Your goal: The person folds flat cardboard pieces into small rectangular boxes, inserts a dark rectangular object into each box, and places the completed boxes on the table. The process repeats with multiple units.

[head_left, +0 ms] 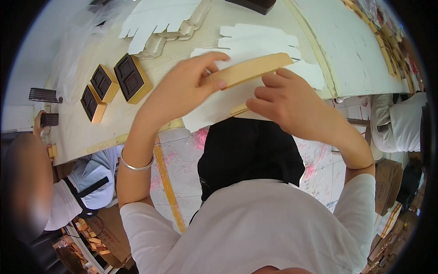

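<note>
In the head view:
Gold strip (pixel 255 67): one, upper centre of the frame, slanting between the hands.
Left hand (pixel 189 84): one, pinched the strip's left end between thumb and fingers.
Right hand (pixel 288 98): one, fingers curled at the strip's right end; whether they gripped could not be told.
Gold boxes (pixel 104 83): three, left of the frame, each holding a dark insert (pixel 127 75) with recesses.

Left hand (pixel 185 84), right hand (pixel 288 98) — half-curled
</note>
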A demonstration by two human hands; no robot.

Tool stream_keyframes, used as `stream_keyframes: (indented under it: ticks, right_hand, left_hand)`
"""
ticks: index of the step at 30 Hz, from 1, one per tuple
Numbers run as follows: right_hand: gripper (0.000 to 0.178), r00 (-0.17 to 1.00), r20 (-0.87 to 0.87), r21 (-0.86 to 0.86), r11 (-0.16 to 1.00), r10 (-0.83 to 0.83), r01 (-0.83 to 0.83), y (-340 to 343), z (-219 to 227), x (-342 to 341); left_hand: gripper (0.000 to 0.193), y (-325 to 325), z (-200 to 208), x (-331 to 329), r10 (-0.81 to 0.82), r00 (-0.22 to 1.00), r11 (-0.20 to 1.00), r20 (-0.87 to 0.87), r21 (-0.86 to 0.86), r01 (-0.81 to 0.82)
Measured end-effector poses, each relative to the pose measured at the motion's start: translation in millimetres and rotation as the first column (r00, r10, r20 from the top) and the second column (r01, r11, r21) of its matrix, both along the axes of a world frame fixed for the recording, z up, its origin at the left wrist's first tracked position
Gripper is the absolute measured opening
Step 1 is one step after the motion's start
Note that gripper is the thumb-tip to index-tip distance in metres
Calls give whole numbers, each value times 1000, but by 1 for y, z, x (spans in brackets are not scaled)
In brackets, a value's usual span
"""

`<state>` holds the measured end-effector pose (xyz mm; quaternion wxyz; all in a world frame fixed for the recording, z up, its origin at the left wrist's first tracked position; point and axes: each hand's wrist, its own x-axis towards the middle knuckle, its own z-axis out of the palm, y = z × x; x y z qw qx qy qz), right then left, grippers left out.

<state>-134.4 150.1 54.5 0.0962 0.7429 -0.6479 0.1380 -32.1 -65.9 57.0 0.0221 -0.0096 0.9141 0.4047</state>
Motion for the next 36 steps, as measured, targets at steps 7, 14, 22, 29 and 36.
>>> stream_keyframes:
  ticks: [7,14,22,29,36]
  right_hand:
    - [20,990,43,13,991,-136,136,23,1,4]
    - [31,879,469,-73,996,83,-55,32,-34,1]
    - [21,807,589,20,999,-39,33,26,-31,5]
    - [24,463,865,181,981,-194,74,24,-24,14]
    - [39,891,451,-62,994,-50,86,37,-19,23]
  left_hand:
    - [40,45,-3,20,-32,964,999,-265,8,36]
    - [26,51,-5,34,-121,992,987,-30,99,123]
    - [46,39,-10,39,-220,975,971,-13,92,220]
    - [27,69,-36,31,-48,911,997,-410,-74,19]
    - [8,66,-41,37,25,936,999,-350,46,-10]
